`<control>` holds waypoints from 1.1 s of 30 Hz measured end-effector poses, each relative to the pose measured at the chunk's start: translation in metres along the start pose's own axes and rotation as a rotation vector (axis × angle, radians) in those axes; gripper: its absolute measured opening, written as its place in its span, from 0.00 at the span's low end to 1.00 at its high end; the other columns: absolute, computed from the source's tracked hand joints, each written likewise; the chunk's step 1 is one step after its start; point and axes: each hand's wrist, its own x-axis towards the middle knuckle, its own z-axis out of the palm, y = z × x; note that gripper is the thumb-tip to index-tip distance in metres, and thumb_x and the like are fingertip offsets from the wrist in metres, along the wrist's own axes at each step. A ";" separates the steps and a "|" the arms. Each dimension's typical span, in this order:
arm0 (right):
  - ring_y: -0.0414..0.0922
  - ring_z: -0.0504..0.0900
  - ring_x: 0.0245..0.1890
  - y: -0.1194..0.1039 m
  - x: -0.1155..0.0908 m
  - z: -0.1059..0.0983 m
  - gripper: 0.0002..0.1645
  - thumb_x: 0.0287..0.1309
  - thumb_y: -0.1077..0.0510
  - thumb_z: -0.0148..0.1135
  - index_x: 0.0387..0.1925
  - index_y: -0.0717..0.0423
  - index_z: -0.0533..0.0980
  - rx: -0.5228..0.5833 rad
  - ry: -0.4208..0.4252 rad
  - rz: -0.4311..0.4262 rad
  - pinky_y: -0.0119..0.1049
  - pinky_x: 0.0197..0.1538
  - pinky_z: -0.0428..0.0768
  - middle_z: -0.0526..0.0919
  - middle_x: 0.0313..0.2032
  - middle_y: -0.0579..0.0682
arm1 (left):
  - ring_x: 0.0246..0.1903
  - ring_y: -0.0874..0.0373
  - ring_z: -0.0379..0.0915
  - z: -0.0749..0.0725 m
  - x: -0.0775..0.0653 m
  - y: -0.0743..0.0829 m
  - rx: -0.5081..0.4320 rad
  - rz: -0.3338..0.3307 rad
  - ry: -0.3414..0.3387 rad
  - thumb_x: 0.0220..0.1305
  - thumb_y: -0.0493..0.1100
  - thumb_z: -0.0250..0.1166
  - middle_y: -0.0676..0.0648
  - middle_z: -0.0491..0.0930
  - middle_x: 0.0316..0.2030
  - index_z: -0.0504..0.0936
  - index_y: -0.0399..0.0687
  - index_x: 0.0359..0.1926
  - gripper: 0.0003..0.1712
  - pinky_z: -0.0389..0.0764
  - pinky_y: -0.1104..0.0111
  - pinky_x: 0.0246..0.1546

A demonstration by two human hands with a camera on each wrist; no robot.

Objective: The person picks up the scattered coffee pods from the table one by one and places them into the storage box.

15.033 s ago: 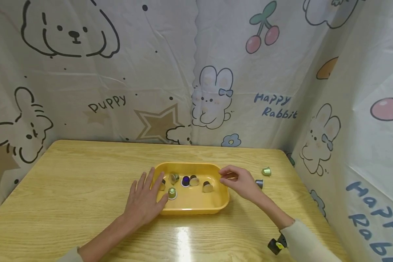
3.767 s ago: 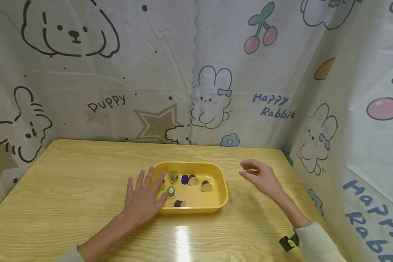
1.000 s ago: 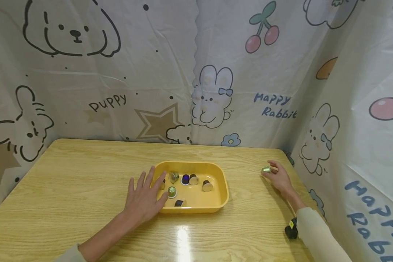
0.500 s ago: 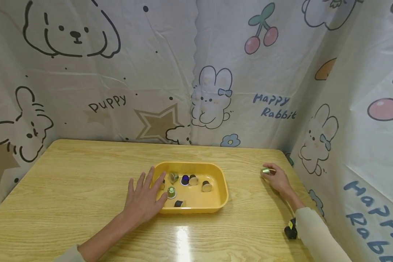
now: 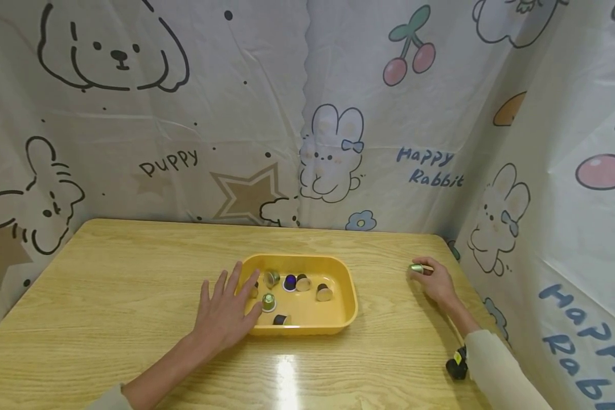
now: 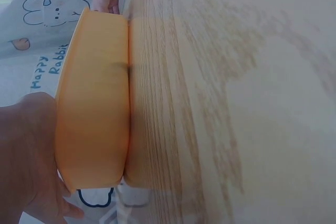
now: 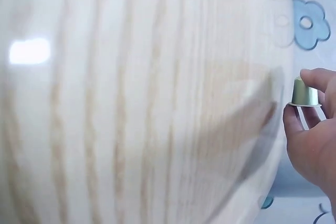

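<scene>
My right hand (image 5: 435,283) pinches a light green coffee capsule (image 5: 416,268) between thumb and fingers at the table's far right. In the right wrist view, the same capsule (image 7: 304,93) has its wide rim toward the thumb side and its narrow end against a fingertip. My left hand (image 5: 224,319) lies with spread fingers over the left end of the yellow tray (image 5: 307,329), fingertips at its rim. Inside the tray are a green capsule (image 5: 269,302), a dark blue capsule (image 5: 290,282), an olive capsule (image 5: 271,278) and several dark ones, one partly hidden by my left fingers.
The wooden table (image 5: 133,273) stretches around the tray. A patterned cloth (image 5: 225,114) hangs behind the table and along its right side. Below the right sleeve shows a black wrist camera (image 5: 456,364).
Since the oldest frame, a dark capsule has come into the tray's front part. My right hand has moved right from the tray and taken hold of the green capsule. My left hand has stayed put.
</scene>
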 end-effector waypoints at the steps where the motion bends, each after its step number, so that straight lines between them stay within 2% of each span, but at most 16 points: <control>1: 0.63 0.76 0.58 -0.003 -0.001 0.000 0.23 0.65 0.64 0.64 0.58 0.70 0.73 0.005 -0.003 -0.007 0.23 0.40 0.75 0.74 0.58 0.70 | 0.69 0.28 0.53 0.000 0.000 0.000 0.000 0.001 -0.001 0.70 0.56 0.56 0.33 0.53 0.74 0.64 0.51 0.75 0.36 0.48 0.28 0.61; 8: 0.64 0.74 0.61 -0.036 -0.012 0.005 0.25 0.66 0.63 0.64 0.60 0.70 0.72 0.075 -0.061 -0.056 0.25 0.46 0.78 0.73 0.60 0.69 | 0.69 0.28 0.52 0.001 0.000 -0.001 -0.001 0.003 -0.006 0.71 0.56 0.55 0.33 0.52 0.75 0.63 0.51 0.76 0.36 0.47 0.27 0.61; 14: 0.63 0.75 0.59 -0.062 -0.020 0.015 0.23 0.65 0.65 0.64 0.58 0.72 0.72 0.188 -0.135 -0.091 0.35 0.49 0.81 0.72 0.60 0.68 | 0.69 0.28 0.52 0.001 0.000 0.000 0.002 0.002 -0.006 0.71 0.56 0.56 0.33 0.53 0.74 0.64 0.52 0.75 0.36 0.48 0.27 0.60; 17: 0.57 0.80 0.56 -0.073 -0.023 0.020 0.23 0.64 0.66 0.65 0.57 0.71 0.73 0.221 -0.162 -0.120 0.39 0.50 0.82 0.73 0.59 0.67 | 0.69 0.28 0.52 0.001 0.000 0.000 0.002 0.000 -0.009 0.71 0.56 0.56 0.33 0.52 0.75 0.64 0.52 0.75 0.36 0.48 0.27 0.61; 21: 0.42 0.83 0.49 -0.090 -0.028 0.025 0.22 0.62 0.66 0.66 0.56 0.71 0.74 0.258 -0.176 -0.161 0.36 0.49 0.82 0.74 0.56 0.67 | 0.69 0.28 0.52 0.000 0.000 0.000 -0.002 -0.001 -0.011 0.71 0.56 0.56 0.34 0.52 0.75 0.63 0.51 0.75 0.36 0.47 0.27 0.61; 24: 0.38 0.83 0.46 -0.101 -0.032 0.030 0.21 0.61 0.67 0.67 0.54 0.70 0.75 0.273 -0.193 -0.191 0.32 0.47 0.82 0.76 0.54 0.67 | 0.69 0.28 0.52 0.000 0.000 0.001 -0.002 0.000 -0.011 0.71 0.56 0.56 0.34 0.52 0.75 0.64 0.51 0.75 0.36 0.47 0.28 0.61; 27: 0.39 0.84 0.45 -0.110 -0.038 0.035 0.20 0.61 0.67 0.67 0.54 0.70 0.76 0.266 -0.218 -0.215 0.32 0.46 0.82 0.77 0.52 0.66 | 0.69 0.28 0.52 0.000 -0.001 0.001 0.001 -0.001 -0.011 0.70 0.57 0.57 0.34 0.52 0.75 0.63 0.51 0.75 0.37 0.47 0.28 0.61; 33: 0.52 0.84 0.48 -0.131 -0.049 0.047 0.19 0.59 0.69 0.68 0.52 0.69 0.77 0.230 -0.255 -0.284 0.35 0.45 0.83 0.76 0.52 0.64 | 0.69 0.28 0.52 0.001 -0.001 0.000 0.000 -0.007 -0.013 0.70 0.57 0.56 0.34 0.52 0.75 0.64 0.51 0.75 0.36 0.47 0.27 0.61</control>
